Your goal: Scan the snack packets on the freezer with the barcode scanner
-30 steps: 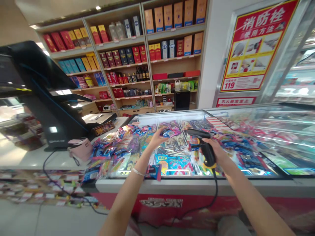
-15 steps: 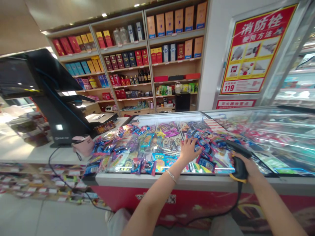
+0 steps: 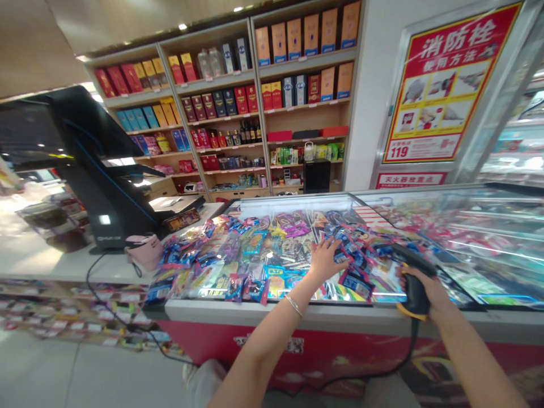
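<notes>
Small blue and pink snack packets (image 3: 357, 258) lie scattered over the glass top of a chest freezer (image 3: 272, 311). My left hand (image 3: 325, 259), a silver bangle on its wrist, rests on the packets at the middle right with its fingers spread. My right hand (image 3: 429, 286) is wrapped round the grip of a black and yellow barcode scanner (image 3: 416, 292), whose head points left above the packets. Its cable hangs down past the red freezer front. More packets (image 3: 182, 255) are heaped at the left end of the glass.
A pink pouch (image 3: 144, 252) and a black register terminal (image 3: 110, 215) stand on the white counter (image 3: 25, 266) at the left. A black cable (image 3: 123, 324) droops below it. Shelves of boxed goods (image 3: 259, 119) line the back wall, beside a red poster (image 3: 453, 85).
Almost nothing differs. The view has shifted very slightly; my left hand stays on the packets and my right hand still holds the scanner.
</notes>
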A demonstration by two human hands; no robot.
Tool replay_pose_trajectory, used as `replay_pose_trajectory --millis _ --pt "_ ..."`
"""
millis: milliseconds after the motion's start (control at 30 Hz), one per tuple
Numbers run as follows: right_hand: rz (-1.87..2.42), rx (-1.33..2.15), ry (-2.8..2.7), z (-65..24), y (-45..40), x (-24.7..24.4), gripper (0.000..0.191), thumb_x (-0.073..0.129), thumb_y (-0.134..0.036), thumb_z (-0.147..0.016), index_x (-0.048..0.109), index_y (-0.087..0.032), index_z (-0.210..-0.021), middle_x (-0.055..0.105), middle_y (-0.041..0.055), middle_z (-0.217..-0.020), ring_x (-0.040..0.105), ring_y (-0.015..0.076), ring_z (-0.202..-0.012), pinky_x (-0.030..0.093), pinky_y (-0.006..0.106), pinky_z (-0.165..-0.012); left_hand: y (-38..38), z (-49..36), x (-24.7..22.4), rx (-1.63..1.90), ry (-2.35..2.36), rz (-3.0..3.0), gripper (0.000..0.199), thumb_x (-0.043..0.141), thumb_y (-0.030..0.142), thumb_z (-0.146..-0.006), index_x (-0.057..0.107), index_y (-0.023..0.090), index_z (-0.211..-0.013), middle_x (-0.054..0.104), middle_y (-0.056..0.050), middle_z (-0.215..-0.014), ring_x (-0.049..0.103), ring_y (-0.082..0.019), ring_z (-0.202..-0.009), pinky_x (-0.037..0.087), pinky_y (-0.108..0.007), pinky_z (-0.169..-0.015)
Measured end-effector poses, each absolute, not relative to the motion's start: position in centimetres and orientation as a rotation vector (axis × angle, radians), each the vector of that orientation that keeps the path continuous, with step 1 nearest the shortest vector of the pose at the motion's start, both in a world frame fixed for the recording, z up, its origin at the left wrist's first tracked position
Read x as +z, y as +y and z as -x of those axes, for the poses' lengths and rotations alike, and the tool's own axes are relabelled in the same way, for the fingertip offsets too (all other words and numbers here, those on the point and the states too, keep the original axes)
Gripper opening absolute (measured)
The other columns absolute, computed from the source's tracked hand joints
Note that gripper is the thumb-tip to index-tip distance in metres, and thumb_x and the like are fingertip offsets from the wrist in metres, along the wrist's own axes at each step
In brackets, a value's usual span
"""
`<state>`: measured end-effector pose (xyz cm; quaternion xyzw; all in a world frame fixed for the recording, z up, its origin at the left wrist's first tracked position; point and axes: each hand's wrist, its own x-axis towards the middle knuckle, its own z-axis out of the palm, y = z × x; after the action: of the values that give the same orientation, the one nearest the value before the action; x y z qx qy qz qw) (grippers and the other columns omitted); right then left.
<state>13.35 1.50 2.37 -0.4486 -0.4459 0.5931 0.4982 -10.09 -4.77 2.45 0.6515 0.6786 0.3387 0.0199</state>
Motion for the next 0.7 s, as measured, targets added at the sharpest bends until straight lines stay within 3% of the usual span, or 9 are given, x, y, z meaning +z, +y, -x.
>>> replay_pose_trajectory --millis 133,333,500,700 --pt "1.038 1.546 -0.976 -13.0 1.1 2.8 0.009 0.073 -0.019 -0.058 0.066 -0.016 -0.064 0.060 0.0065 -0.061 0.054 0.0121 -0.042 0.046 0.022 -0.040 -5.1 11.8 5.8 1.090 2.081 -2.043 0.066 0.055 0.058 -0.082 0.044 0.028 -0.139 0.036 -0.010 -0.151 0.032 -0.034 -0.138 0.015 -0.062 -0.112" --pt "0.934 1.570 -1.091 -8.5 -0.2 6.4 0.011 0.071 -0.022 -0.061 0.065 -0.016 -0.067 0.060 0.0054 -0.061 0.052 0.0119 -0.041 0.043 0.023 -0.036 -7.6 19.2 10.8 1.267 2.178 -2.041 0.047 0.055 0.044 -0.086 0.053 0.024 -0.129 0.037 -0.012 -0.150 0.038 -0.032 -0.134 0.021 -0.056 -0.112" --pt "0.774 1.649 -1.248 -1.3 -0.9 8.4 0.022 0.075 -0.028 -0.058 0.061 -0.015 -0.070 0.061 0.0012 -0.057 0.052 0.0111 -0.039 0.042 0.021 -0.034 -11.1 28.5 9.6 1.334 2.389 -1.873 0.041 0.057 0.034 -0.085 0.057 0.019 -0.123 0.046 -0.015 -0.142 0.048 -0.030 -0.125 0.032 -0.044 -0.108" --pt "0.658 1.861 -1.420 8.9 -2.3 8.4 0.018 0.070 -0.029 -0.063 0.059 -0.015 -0.069 0.059 0.0005 -0.053 0.051 0.0110 -0.037 0.043 0.022 -0.035 -13.8 37.6 5.8 1.198 2.710 -1.563 0.039 0.050 0.023 -0.086 0.052 0.016 -0.124 0.060 -0.015 -0.122 0.056 -0.028 -0.113 0.042 -0.039 -0.096"
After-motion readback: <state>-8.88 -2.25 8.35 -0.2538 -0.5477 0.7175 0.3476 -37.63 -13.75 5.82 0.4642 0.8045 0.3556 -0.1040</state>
